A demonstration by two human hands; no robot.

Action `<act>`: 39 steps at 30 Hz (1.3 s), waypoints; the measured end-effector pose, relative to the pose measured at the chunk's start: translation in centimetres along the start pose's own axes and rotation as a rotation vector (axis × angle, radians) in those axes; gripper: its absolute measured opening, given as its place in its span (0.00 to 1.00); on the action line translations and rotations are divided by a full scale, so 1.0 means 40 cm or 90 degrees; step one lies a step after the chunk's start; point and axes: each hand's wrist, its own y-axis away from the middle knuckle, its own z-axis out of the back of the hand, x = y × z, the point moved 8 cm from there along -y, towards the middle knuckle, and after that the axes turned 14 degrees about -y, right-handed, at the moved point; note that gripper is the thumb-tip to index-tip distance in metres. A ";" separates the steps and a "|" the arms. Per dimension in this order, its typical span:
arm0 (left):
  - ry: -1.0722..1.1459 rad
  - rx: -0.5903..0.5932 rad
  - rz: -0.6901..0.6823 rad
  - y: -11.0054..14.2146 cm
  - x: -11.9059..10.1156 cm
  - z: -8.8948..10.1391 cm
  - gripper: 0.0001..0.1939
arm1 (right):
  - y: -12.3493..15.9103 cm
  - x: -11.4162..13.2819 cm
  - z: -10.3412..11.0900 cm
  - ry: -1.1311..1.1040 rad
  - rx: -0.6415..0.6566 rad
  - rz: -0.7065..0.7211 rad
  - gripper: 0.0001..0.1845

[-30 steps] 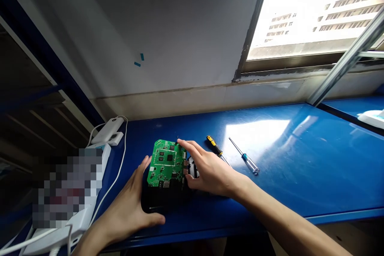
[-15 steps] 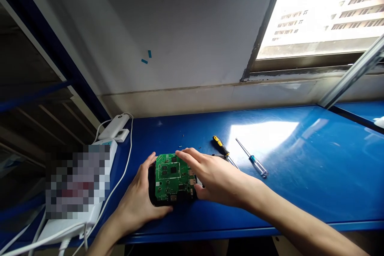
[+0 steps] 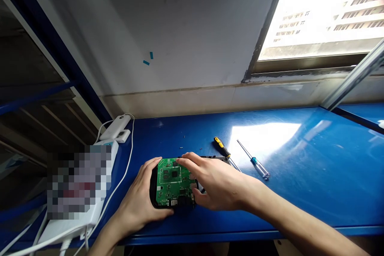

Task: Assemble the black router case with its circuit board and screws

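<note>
A green circuit board (image 3: 171, 186) lies in a black plastic casing (image 3: 153, 188) near the front of the blue table. My left hand (image 3: 144, 192) grips the casing's left side, fingers at the back corner and thumb along the front edge. From the right, my right hand (image 3: 210, 180) holds the board's right edge, fingertips on its back right corner and thumb near the metal ports. Behind the right hand a dark flat part (image 3: 222, 160) shows partly; the hand covers the rest.
A yellow-and-black screwdriver (image 3: 222, 146) and a clear-handled screwdriver (image 3: 259, 168) lie to the right on the blue table (image 3: 300, 192). Several tiny screws (image 3: 181, 147) lie behind the board. White power strips (image 3: 115, 128) and cables (image 3: 127, 164) run along the left.
The board's front has tipped slightly toward me and it sits flatter in the casing. Both hands keep their hold; the left fingers have moved a little along the back edge.
</note>
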 end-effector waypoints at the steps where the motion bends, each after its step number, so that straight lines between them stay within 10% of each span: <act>1: 0.004 0.001 -0.003 0.001 0.001 -0.002 0.54 | -0.001 -0.001 -0.002 0.001 -0.006 -0.003 0.36; 11: 0.027 0.010 0.003 0.004 0.009 -0.009 0.52 | -0.010 -0.018 -0.021 0.043 -0.031 -0.038 0.22; 39: 0.019 0.066 0.022 -0.001 0.002 -0.010 0.56 | 0.006 -0.037 -0.016 -0.008 -0.088 -0.031 0.27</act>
